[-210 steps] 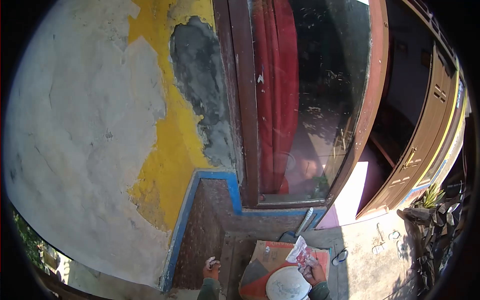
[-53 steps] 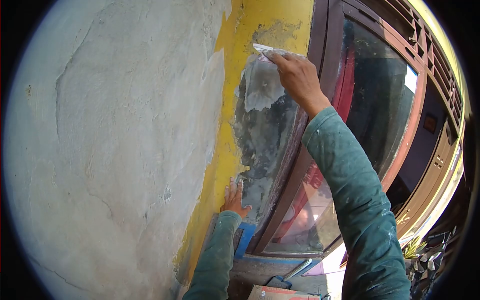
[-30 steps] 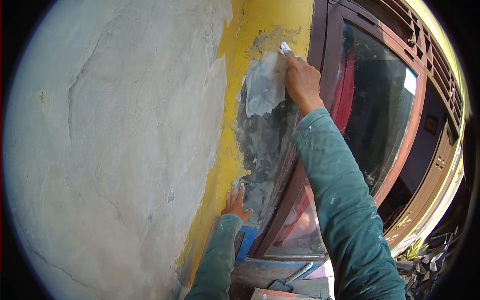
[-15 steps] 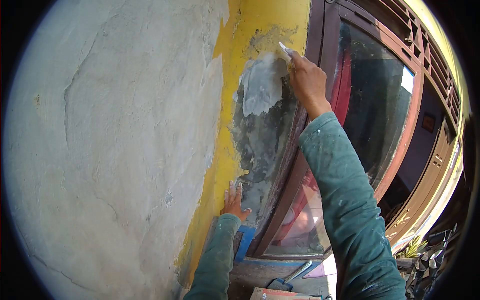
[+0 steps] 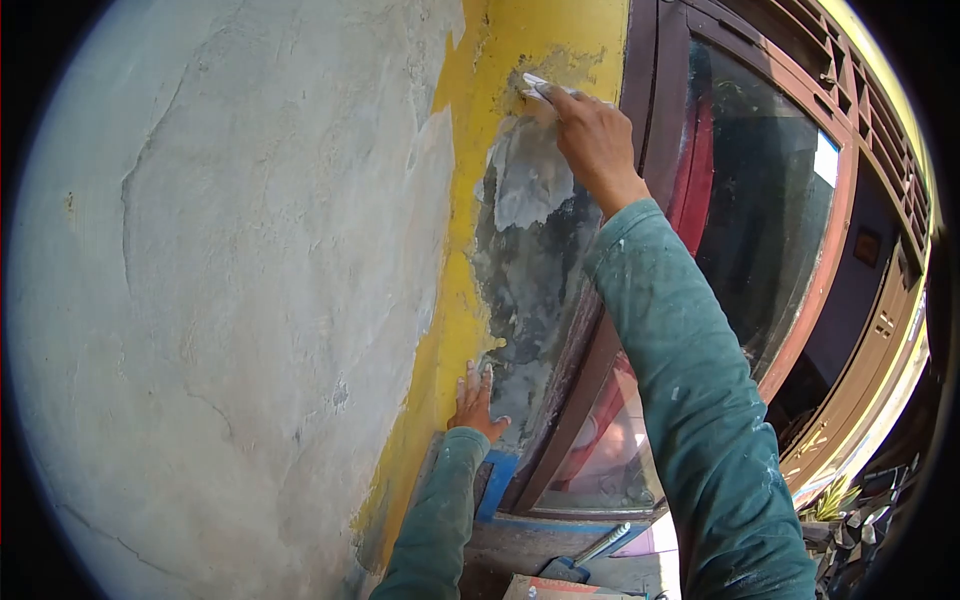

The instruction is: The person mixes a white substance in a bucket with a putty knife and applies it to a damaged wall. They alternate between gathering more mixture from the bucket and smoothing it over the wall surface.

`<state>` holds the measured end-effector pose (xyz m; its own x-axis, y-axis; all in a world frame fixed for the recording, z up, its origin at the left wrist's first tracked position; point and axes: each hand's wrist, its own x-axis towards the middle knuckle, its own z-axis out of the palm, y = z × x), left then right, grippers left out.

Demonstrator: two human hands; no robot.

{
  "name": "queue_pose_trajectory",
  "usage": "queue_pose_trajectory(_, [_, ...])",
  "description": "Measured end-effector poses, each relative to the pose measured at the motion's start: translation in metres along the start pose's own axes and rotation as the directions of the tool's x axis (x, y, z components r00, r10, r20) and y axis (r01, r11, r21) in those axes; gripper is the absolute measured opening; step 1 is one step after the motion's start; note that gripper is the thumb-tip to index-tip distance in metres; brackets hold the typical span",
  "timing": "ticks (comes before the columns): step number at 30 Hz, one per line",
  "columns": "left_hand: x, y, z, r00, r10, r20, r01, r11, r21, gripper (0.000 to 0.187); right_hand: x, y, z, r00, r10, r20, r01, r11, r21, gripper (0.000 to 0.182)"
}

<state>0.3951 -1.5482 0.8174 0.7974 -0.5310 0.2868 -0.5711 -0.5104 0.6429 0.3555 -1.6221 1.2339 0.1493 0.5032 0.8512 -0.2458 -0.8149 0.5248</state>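
My right hand is closed on a whitish flat scraper, pressed to the upper part of the yellow wall strip. Just below it lies a smooth light grey patch, above darker, mottled bare plaster. Lower down, my left hand rests against the wall with its fingers spread and holds nothing. White residue shows on its fingertips.
To the left stands a rough grey plastered wall. Brown-framed windows and a dark opening are on the right. At the bottom lie a handled tool and a board.
My right hand and the scraper have moved left across the upper yellow area. My left hand keeps its place on the wall. The view has shifted slightly.
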Motion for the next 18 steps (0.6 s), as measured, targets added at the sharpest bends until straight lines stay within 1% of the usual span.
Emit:
queue_pose_trajectory(1, [-0.001, 0.001, 0.0, 1.0, -0.008, 0.012, 0.008, 1.0, -0.002, 0.107, -0.001, 0.0, 0.006, 1.0, 0.003, 0.014, -0.003, 1.0, 0.005, 0.029])
queue_pose_trajectory(3, [0.0, -0.001, -0.002, 1.0, 0.002, 0.007, -0.002, 1.0, 0.013, 0.107, -0.008, -0.01, 0.018, 0.988, -0.07, 0.136, 0.072, 0.997, -0.009, 0.027])
queue_pose_trajectory(4, [-0.001, -0.002, -0.001, 1.0, -0.005, 0.016, 0.005, 1.0, 0.013, 0.107, -0.016, -0.018, 0.021, 0.987, -0.067, 0.145, 0.069, 0.998, -0.003, 0.027])
queue_pose_trajectory(6, [0.001, -0.001, -0.002, 1.0, 0.002, 0.014, -0.002, 1.0, 0.007, 0.108, -0.042, -0.035, 0.021, 0.941, -0.245, 0.233, 0.231, 0.969, 0.085, 0.027])
queue_pose_trajectory(7, [0.001, -0.003, 0.001, 1.0, 0.0, 0.022, 0.0, 1.0, 0.005, 0.108, -0.056, -0.041, 0.021, 0.94, -0.243, 0.241, 0.228, 0.97, 0.087, 0.027])
queue_pose_trajectory(9, [0.002, -0.003, 0.003, 1.0, 0.02, -0.018, -0.02, 1.0, 0.003, 0.107, -0.081, -0.051, 0.019, 0.89, -0.327, 0.319, 0.289, 0.944, 0.159, 0.027])
queue_pose_trajectory(14, [-0.001, -0.001, -0.002, 1.0, -0.002, 0.0, 0.002, 1.0, 0.014, 0.106, -0.135, -0.071, 0.012, 0.861, -0.377, 0.341, 0.345, 0.926, 0.151, 0.028])
queue_pose_trajectory(16, [0.001, -0.001, -0.001, 1.0, 0.005, 0.0, -0.005, 1.0, 0.01, 0.106, -0.158, -0.078, 0.008, 0.832, -0.385, 0.401, 0.338, 0.923, 0.185, 0.027])
queue_pose_trajectory(17, [0.002, -0.001, -0.001, 1.0, 0.002, 0.003, -0.002, 1.0, 0.015, 0.106, -0.169, -0.082, 0.005, 0.832, -0.385, 0.399, 0.341, 0.923, 0.18, 0.027])
queue_pose_trajectory(18, [0.0, -0.001, -0.002, 1.0, -0.002, 0.007, 0.001, 1.0, 0.021, 0.106, -0.175, -0.087, -0.002, 0.794, -0.406, 0.452, 0.331, 0.913, 0.238, 0.027])
